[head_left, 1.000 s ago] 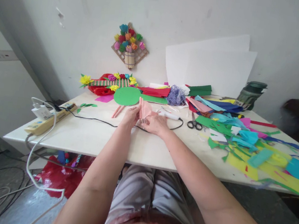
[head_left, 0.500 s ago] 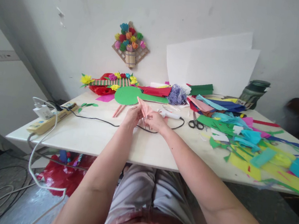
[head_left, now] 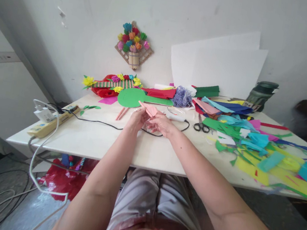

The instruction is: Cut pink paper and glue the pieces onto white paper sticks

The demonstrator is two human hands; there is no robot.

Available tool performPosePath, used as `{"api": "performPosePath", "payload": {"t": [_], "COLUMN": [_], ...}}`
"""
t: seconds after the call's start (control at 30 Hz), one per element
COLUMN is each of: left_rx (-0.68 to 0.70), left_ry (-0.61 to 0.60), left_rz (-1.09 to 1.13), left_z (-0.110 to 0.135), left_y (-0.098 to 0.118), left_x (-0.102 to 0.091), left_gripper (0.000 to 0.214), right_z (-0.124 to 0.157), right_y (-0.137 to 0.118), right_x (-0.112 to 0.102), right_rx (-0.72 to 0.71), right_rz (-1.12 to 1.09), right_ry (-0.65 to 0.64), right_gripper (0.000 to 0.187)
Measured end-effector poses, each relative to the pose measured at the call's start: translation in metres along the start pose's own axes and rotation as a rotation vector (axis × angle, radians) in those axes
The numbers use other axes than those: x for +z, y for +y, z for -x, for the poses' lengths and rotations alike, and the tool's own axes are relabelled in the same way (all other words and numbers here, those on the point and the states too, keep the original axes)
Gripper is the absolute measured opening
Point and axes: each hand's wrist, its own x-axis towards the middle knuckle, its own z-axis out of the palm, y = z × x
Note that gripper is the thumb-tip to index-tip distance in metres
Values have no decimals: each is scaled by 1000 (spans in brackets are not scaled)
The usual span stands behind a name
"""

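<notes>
Between my two hands is a piece of pink crepe paper (head_left: 150, 110), with a thin pink stick-like end poking out at its upper left. My left hand (head_left: 138, 118) is closed on its left side. On its right edge, the fingers of my right hand (head_left: 158, 123) pinch the paper. Just behind my right hand lies a white glue gun (head_left: 176, 117) with a black cord. Two pink rolled sticks (head_left: 121, 113) rest left of my left hand. Beyond the hands is a green paddle-shaped piece (head_left: 131, 97). Black-handled scissors (head_left: 201, 126) lie to the right.
Crepe paper scraps (head_left: 264, 161) cover the table's right side, with a dark green bottle (head_left: 261, 96) behind. A purple yarn bundle (head_left: 182, 97) and red paper (head_left: 160, 93) lie at the back. A power strip (head_left: 52, 121) sits at the left; its black cord crosses the table.
The pink paper has tilted flatter and spread to the right. My right hand has turned, its fingers now along the paper's lower right edge; my left hand stays nearly in place.
</notes>
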Motion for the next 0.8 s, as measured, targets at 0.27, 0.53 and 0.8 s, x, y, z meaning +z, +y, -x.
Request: {"api": "performPosePath", "payload": {"t": [0.27, 0.53, 0.8], "left_rx": [-40, -70, -55], "left_ry": [8, -86, -116], "left_rz": [-25, -78, -37], "left_z": [11, 13, 10], "left_y": [5, 6, 3], "left_x": [14, 13, 12], "left_gripper": [13, 15, 9], "right_z": [-6, -9, -12], "right_y": [7, 8, 9], "right_x": [4, 5, 6], "right_rx": [-54, -117, -189], "right_rz": [-43, -30, 5], "right_ry": [74, 211, 292], "right_gripper": [17, 10, 5]}}
